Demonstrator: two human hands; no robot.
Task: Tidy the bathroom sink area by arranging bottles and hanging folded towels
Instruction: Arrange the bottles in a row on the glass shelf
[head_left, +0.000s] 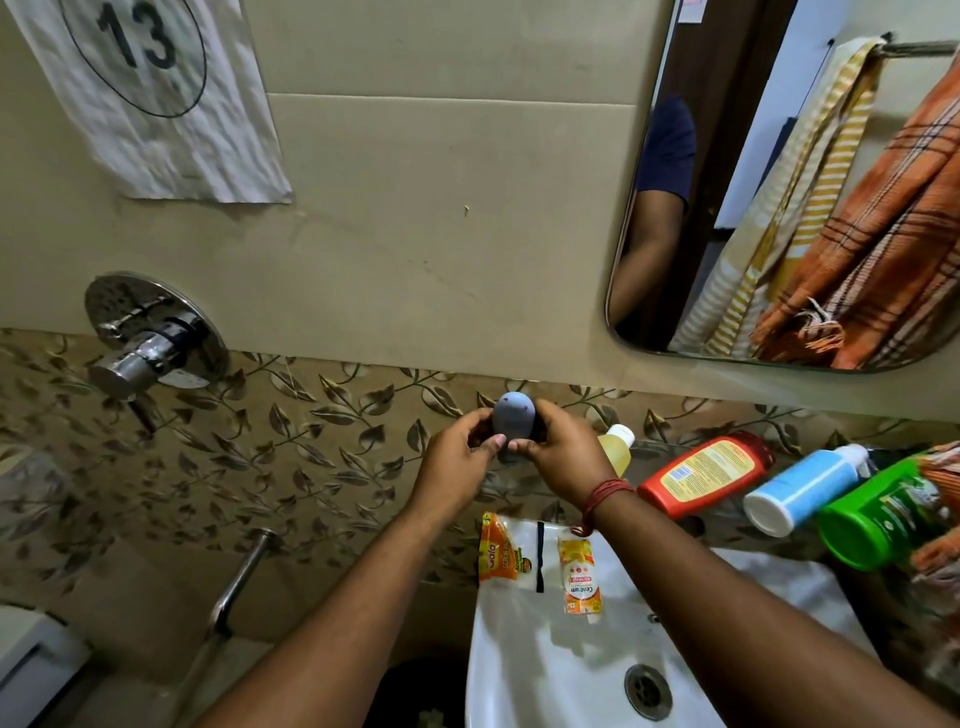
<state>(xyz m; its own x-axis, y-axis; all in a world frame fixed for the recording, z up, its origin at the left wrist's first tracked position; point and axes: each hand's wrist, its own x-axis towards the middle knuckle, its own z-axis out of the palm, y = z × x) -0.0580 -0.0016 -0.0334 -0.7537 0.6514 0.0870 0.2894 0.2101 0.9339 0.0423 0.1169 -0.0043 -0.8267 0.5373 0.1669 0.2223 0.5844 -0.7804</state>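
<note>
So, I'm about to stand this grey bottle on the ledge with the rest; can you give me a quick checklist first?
1. Both hands on grey bottle: left hand, right hand: ok.
2. Cap closed: cannot tell.
3. Red bottle, blue bottle, green bottle upright: not ok, lying down.
4. Yellow bottle upright: cannot tell, partly hidden.
5. Sink rim free of clutter: not ok, sachets lie there.

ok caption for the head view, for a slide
Both hands hold a grey bottle above the sink; red, blue and green bottles lie tipped nearby.
</note>
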